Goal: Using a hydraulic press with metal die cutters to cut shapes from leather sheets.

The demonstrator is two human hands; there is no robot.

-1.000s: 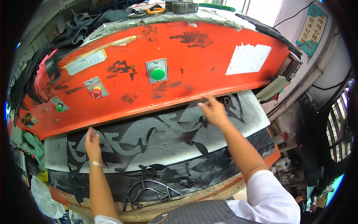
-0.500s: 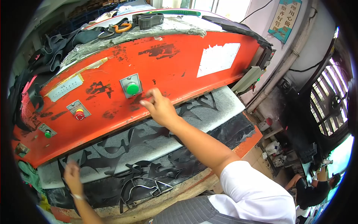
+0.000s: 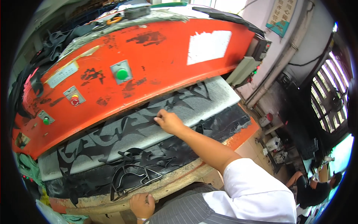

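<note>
My right hand reaches over the pale grey cutting board, its fingers pinched at a black cut-out sheet scrap. The scrap is a web of pointed strips and curved holes lying along the board. My left hand is down by the near edge, fingers curled in, with nothing visible in them. Just beyond it lies a metal cutting die, a bent steel outline, on the black bed. Loose black offcuts lie behind the die.
The red press beam spans above the board, carrying a large green button, a red stop knob and a small green button. A worn ledge runs along the front. Another person is at far right.
My right hand has come down from beside the large green button onto the scrap, its fingers closing. My left hand has moved from the board's left end to the near edge.
</note>
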